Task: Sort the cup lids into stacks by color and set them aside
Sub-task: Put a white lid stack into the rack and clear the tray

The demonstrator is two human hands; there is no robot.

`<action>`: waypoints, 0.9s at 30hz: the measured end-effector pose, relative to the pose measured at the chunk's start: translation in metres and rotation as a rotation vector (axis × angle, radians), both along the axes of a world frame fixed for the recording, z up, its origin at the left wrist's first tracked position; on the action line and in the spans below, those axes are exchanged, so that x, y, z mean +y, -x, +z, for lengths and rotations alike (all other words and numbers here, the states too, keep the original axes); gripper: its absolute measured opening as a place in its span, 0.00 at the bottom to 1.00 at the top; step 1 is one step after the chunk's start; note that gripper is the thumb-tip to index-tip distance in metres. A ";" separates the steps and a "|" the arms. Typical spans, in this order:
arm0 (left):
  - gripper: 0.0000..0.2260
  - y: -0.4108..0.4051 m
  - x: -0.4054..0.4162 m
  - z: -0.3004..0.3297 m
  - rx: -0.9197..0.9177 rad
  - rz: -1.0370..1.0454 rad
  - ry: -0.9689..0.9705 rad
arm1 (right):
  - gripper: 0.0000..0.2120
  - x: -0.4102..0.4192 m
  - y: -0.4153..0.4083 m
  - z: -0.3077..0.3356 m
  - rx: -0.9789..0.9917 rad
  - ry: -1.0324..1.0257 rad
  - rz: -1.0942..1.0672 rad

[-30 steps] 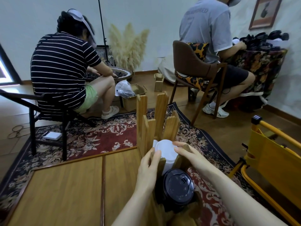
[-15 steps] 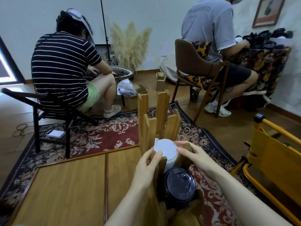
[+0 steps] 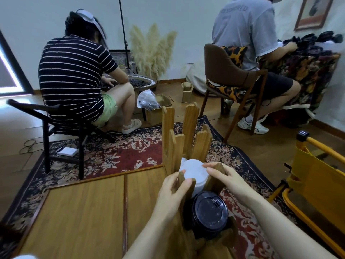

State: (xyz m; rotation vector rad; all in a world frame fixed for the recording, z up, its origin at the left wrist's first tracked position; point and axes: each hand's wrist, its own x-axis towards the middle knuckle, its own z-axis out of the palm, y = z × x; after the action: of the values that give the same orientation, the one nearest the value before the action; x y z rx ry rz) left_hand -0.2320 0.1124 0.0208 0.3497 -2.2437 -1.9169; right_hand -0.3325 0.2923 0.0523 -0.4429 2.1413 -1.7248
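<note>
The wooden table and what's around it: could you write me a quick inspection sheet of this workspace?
Surface: wooden table, bare on its left part.
Job's things: stack of white plastic cup lids and stack of black plastic cup lids, each between slats of a wooden slatted rack.
Clutter: nothing seen on the table.
Hands: left hand and right hand, fingers touching the top white lid's rim.
Cables: coiled cable on the floor.
Surroundings: two seated people facing away, red patterned rug, yellow metal cart.

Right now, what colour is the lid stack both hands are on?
White; the head view shows it, in the wooden rack.
</note>
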 end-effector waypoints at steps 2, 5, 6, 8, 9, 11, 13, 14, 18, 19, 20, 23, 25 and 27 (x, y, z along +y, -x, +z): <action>0.29 -0.001 -0.002 0.003 0.010 -0.003 0.012 | 0.11 0.001 -0.002 0.003 0.066 -0.023 -0.004; 0.24 -0.006 -0.005 0.010 0.033 0.003 0.047 | 0.14 0.001 -0.005 0.010 0.172 -0.053 -0.017; 0.22 -0.009 -0.007 0.014 0.042 0.006 0.060 | 0.16 0.001 -0.007 0.013 0.213 -0.077 -0.015; 0.19 -0.016 -0.011 0.019 0.063 0.015 0.095 | 0.18 0.001 -0.011 0.019 0.297 -0.137 -0.009; 0.18 -0.021 -0.014 0.022 0.069 0.022 0.127 | 0.19 0.001 -0.015 0.024 0.341 -0.169 -0.008; 0.19 -0.034 -0.022 0.027 0.077 0.050 0.231 | 0.19 -0.002 -0.025 0.034 0.446 -0.229 0.000; 0.20 -0.050 -0.033 0.032 0.069 0.083 0.365 | 0.19 -0.008 -0.040 0.044 0.541 -0.268 0.013; 0.21 -0.060 -0.039 0.034 0.055 0.100 0.432 | 0.19 -0.013 -0.049 0.047 0.578 -0.276 0.022; 0.24 -0.104 -0.066 0.038 -0.026 0.162 0.617 | 0.19 -0.044 -0.087 0.053 0.721 -0.315 0.060; 0.25 -0.115 -0.073 0.039 -0.050 0.175 0.660 | 0.19 -0.053 -0.096 0.053 0.731 -0.313 0.076; 0.25 -0.127 -0.081 0.039 -0.072 0.189 0.705 | 0.20 -0.061 -0.105 0.053 0.720 -0.300 0.095; 0.26 -0.164 -0.108 0.038 -0.126 0.240 0.825 | 0.22 -0.090 -0.132 0.050 0.683 -0.288 0.180; 0.26 -0.189 -0.128 0.033 -0.160 0.276 0.863 | 0.21 -0.112 -0.148 0.044 0.682 -0.283 0.251; 0.26 -0.215 -0.149 0.027 -0.196 0.319 0.854 | 0.21 -0.134 -0.163 0.034 0.653 -0.274 0.315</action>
State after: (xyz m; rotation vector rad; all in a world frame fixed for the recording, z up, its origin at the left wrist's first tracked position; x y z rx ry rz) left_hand -0.0175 -0.0366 0.0479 0.7062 -2.6591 -0.6899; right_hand -0.1697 0.1588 0.0859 -1.3243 2.4990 -1.1849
